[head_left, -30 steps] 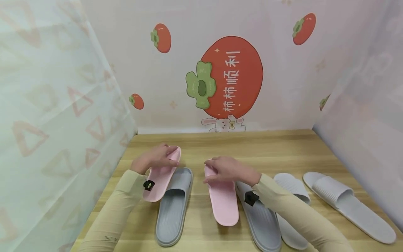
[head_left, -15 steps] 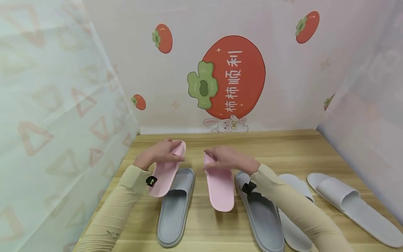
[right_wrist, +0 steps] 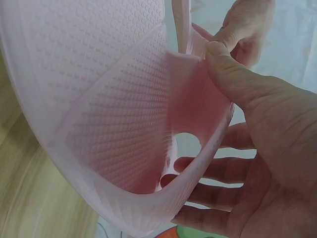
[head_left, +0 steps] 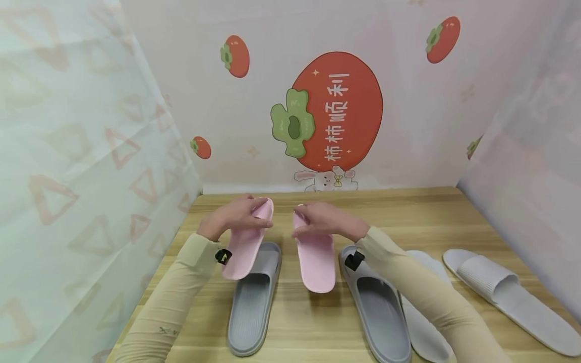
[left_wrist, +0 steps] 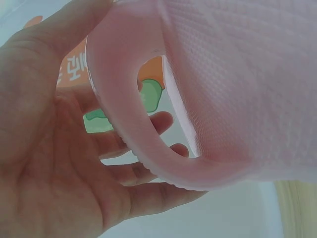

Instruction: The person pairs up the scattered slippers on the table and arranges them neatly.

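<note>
Two pink slippers hang in the air over the table, their heels toward me. My left hand (head_left: 237, 214) grips the left pink slipper (head_left: 244, 254) at its strap end. In the left wrist view, that hand's (left_wrist: 54, 148) fingers curl round the pink strap (left_wrist: 119, 89) and the open toe gap. By its strap my right hand (head_left: 324, 219) holds the right pink slipper (head_left: 316, 264). The right wrist view shows the thumb (right_wrist: 225, 64) pressing the strap, with fingertips round the toe opening; the left hand (right_wrist: 247, 32) appears behind.
A grey slipper (head_left: 250, 315) lies below the left pink one, and another grey slipper (head_left: 381, 315) lies on the right, partly under my right sleeve. Further right are two pale grey-white slippers (head_left: 423, 327), (head_left: 513, 297). A printed cloth wall (head_left: 399, 166) closes off the wooden table (head_left: 386, 206) behind.
Both hands have lifted the pink slippers higher and away from me, and the left one has shifted right. The grey and pale slippers stay put on the table.
</note>
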`<state>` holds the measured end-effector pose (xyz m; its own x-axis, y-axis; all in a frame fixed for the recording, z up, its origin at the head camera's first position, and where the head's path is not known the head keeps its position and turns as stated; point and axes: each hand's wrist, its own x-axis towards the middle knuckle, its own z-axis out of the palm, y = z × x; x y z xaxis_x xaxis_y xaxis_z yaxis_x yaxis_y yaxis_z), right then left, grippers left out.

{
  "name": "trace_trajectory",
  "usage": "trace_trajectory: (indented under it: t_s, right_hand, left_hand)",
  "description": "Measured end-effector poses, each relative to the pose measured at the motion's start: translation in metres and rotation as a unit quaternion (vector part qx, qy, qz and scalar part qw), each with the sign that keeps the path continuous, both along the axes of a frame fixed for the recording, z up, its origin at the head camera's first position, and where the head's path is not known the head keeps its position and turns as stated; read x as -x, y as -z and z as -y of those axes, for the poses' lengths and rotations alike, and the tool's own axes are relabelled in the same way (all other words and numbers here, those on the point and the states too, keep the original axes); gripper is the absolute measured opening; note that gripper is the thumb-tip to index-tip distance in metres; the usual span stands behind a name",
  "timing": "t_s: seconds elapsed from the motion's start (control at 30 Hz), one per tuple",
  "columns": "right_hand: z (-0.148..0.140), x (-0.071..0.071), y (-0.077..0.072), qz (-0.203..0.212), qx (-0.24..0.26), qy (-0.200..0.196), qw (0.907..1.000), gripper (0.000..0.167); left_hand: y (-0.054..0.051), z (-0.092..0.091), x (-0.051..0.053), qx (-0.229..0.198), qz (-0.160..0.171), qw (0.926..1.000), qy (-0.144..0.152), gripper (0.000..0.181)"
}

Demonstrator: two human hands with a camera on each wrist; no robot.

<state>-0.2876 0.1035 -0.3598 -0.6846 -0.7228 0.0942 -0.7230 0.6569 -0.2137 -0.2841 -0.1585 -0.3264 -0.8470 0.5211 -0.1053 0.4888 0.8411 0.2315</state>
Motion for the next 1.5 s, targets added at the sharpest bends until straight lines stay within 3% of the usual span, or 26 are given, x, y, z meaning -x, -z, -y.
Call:
trace_trajectory:
  t_s: [0.23, 0.5, 0.87, 1.27, 1.5]
  right_hand:
    - [0.001, 0.006, -0.005, 0.007, -0.002, 0.000, 1.0000, 0.042]
    - [0.000, 0.008, -0.007, 0.033, 0.005, 0.006, 0.9994, 0.038]
    - [0.002, 0.017, -0.011, 0.024, 0.014, 0.006, 0.9996, 0.032]
    - [0.006, 0.024, -0.009, 0.027, 0.007, 0.019, 0.9994, 0.033]
    - [0.007, 0.029, -0.010, 0.043, 0.027, 0.012, 0.9987, 0.031]
  left_hand:
    - [0.000, -0.004, 0.003, -0.002, 0.001, 1.0000, -0.009, 0.078]
    - [0.003, -0.015, 0.005, 0.002, 0.009, 0.9999, 0.003, 0.077]
    - [0.008, -0.025, 0.008, -0.011, 0.036, 0.9993, -0.003, 0.077]
    - [0.006, -0.032, 0.006, -0.006, 0.022, 0.9997, 0.003, 0.076]
    - [0.008, -0.034, 0.013, -0.010, 0.001, 0.9999, 0.013, 0.077]
